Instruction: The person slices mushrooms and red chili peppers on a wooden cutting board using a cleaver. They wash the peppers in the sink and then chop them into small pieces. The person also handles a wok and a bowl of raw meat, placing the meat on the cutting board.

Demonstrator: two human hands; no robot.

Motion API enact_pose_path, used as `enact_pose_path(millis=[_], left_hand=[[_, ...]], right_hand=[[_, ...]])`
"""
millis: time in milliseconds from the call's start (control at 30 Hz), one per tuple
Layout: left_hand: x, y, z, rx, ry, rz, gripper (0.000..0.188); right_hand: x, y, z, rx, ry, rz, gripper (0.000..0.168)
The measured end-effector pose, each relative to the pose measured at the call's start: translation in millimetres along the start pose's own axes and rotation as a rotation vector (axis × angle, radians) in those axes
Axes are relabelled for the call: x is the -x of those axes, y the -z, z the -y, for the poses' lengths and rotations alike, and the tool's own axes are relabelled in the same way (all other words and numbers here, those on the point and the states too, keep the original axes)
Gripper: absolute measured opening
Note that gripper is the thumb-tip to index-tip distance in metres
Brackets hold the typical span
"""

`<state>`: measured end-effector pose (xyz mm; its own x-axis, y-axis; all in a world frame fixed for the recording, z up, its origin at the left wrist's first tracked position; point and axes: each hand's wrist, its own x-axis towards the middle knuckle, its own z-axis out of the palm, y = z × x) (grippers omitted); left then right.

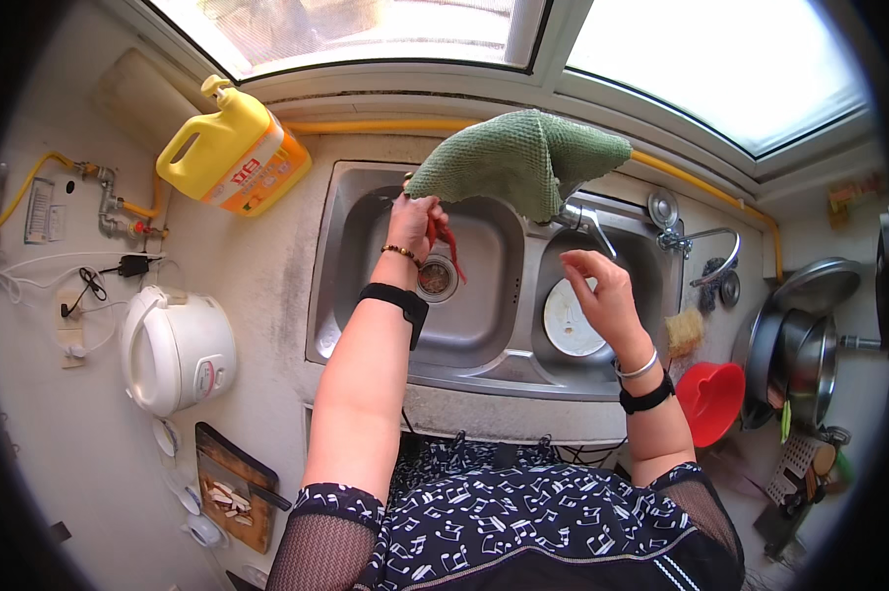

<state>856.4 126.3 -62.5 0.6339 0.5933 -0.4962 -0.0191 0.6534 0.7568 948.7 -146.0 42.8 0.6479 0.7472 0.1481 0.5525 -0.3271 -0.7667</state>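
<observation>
My left hand [417, 223] is over the left basin of the stainless steel sink [481, 354], closed on a red cord-like item [450, 247] that dangles near the drain [436, 278]. A green textured cloth [515, 159] spreads from beside this hand across to the faucet [588, 221] and partly covers it. Whether the hand also grips the cloth's corner is unclear. My right hand [598, 287] hovers over the right basin, fingers bent and apart, holding nothing. Below it lies a white round plate or lid [571, 321].
A yellow detergent jug [238, 151] and white rice cooker [179, 351] stand left. A cutting board [230, 458] holds a knife [263, 493] and cut pieces. At right are a sponge [684, 334], a red basin [712, 402] and metal pots [806, 354].
</observation>
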Motion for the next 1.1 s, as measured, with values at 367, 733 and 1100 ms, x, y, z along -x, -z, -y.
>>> enact_pose_path(millis=[367,733,1100], left_hand=[[-4,-22,-10,0.218,-0.128,0.096,0.017],[7,-31,-28,0.32,-0.173,0.074,0.013],[46,22,-48,-0.175,-0.26,-0.072,0.019]], right_hand=[[-7,-6,-6,-0.069,-0.032,0.011,0.014],[-5,13,-40,-0.033,-0.199,-0.334,0.019],[-4,-2,-64,0.181,-0.398,-0.25,0.027]])
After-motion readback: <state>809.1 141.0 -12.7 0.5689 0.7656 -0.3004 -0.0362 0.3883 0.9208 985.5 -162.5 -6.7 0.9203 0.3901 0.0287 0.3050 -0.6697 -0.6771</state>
